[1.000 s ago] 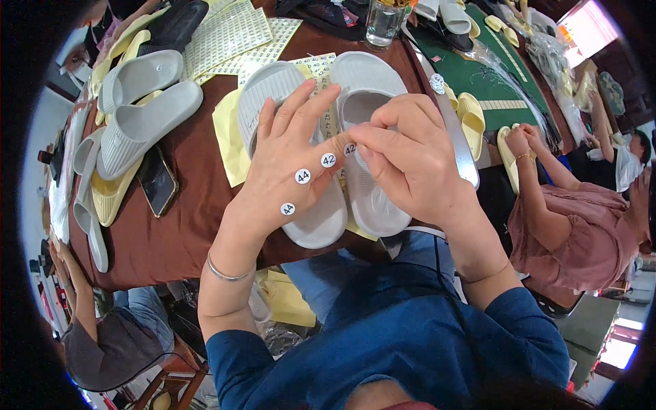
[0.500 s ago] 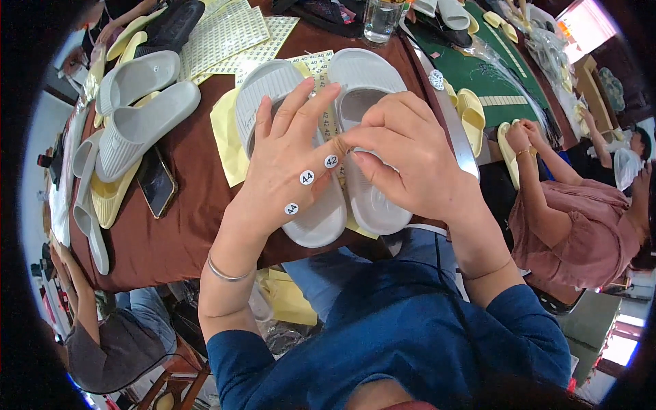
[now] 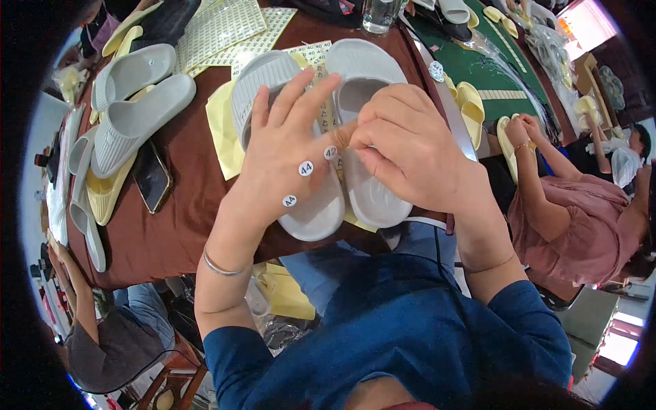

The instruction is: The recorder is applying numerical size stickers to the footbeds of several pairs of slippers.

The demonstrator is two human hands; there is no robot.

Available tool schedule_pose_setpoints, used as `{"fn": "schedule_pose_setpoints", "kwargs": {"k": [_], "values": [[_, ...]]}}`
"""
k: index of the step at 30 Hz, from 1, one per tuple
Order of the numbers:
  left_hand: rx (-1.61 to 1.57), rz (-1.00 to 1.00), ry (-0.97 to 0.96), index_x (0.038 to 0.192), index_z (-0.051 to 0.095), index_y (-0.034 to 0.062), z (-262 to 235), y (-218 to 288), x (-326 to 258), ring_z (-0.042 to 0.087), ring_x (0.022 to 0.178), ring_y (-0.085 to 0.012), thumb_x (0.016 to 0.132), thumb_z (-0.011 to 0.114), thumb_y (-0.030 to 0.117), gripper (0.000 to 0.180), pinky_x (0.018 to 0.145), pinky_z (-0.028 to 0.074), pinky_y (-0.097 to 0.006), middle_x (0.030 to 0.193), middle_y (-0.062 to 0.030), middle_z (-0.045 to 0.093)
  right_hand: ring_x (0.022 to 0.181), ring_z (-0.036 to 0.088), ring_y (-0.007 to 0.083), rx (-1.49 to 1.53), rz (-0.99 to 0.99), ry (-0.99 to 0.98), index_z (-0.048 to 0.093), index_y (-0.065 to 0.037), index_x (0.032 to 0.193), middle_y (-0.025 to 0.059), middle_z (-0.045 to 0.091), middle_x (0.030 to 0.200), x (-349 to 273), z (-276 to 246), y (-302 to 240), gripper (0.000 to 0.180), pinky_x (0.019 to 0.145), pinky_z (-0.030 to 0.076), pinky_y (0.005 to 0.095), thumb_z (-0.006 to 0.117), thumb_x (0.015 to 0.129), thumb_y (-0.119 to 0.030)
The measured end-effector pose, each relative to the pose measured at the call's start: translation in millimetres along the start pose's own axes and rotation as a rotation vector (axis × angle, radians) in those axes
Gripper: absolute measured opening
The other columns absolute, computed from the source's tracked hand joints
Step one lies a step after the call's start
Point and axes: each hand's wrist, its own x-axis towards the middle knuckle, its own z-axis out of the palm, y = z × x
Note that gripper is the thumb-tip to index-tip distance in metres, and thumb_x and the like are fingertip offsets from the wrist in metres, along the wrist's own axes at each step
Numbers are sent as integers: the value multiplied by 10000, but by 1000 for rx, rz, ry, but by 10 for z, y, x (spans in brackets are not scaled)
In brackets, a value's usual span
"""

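A pair of grey slippers lies sole-down on a yellow sheet on the brown table. My left hand (image 3: pixel 287 147) rests on the left slipper (image 3: pixel 273 75) with its fingers spread; three round white stickers (image 3: pixel 305 168) cling to its back. My right hand (image 3: pixel 410 147) covers the right slipper (image 3: pixel 372 68), its fingertips pinched together against my left thumb. A narrow strip of stickers (image 3: pixel 326 102) runs between the slippers up to that pinch. What sits between the fingertips is hidden.
More grey slippers (image 3: pixel 137 102) and a dark phone (image 3: pixel 152 176) lie to the left, sticker sheets (image 3: pixel 219 27) and a glass (image 3: pixel 379 14) at the back. A person in pink (image 3: pixel 567 219) sits to the right by yellow slippers (image 3: pixel 471 102), and another person (image 3: pixel 102 335) sits at the lower left.
Both hands have stayed over the slippers. My right fingertips have drawn closer to my left thumb.
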Motion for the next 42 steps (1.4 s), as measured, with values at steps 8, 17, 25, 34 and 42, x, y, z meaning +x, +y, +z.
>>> {"fn": "schedule_pose_setpoints", "kwargs": {"k": [8, 17, 25, 34, 42], "values": [[-5, -2, 103, 1216, 686, 226, 43, -62, 0, 437, 1345, -357, 721, 747, 56, 526, 1092, 322, -543, 1423, -105, 506, 880, 550, 320, 44, 97, -293, 606, -41, 848, 96, 573, 892, -280, -268, -60, 129, 827, 436, 399, 672, 740, -20], [-95, 38, 217, 1176, 690, 207, 67, -147, -6, 484, 1276, -357, 720, 769, 95, 476, 1026, 388, -486, 1363, -107, 539, 929, 567, 306, 38, 140, -545, 601, -44, 848, 104, 583, 871, -318, -224, 33, 78, 852, 439, 425, 597, 844, -121], [-97, 41, 221, 1172, 679, 189, 83, -161, -15, 484, 1264, -365, 719, 771, 102, 470, 1028, 396, -472, 1351, -110, 542, 919, 589, 308, 28, 153, -555, 605, -40, 837, 103, 596, 853, -290, -191, 81, 63, 834, 446, 433, 592, 833, -101], [-92, 42, 230, 1169, 675, 194, 89, -165, -15, 488, 1265, -362, 715, 786, 128, 472, 1022, 405, -470, 1354, -108, 543, 882, 552, 314, 63, 144, -538, 580, -51, 850, 90, 579, 875, -327, -177, 112, 70, 807, 420, 412, 617, 793, -66], [-92, 36, 231, 1167, 672, 193, 86, -163, -7, 487, 1265, -364, 709, 792, 129, 478, 1023, 407, -466, 1353, -108, 543, 893, 559, 297, 68, 161, -551, 590, -60, 858, 75, 586, 877, -338, -177, 134, 66, 817, 406, 400, 623, 810, -90]]}}
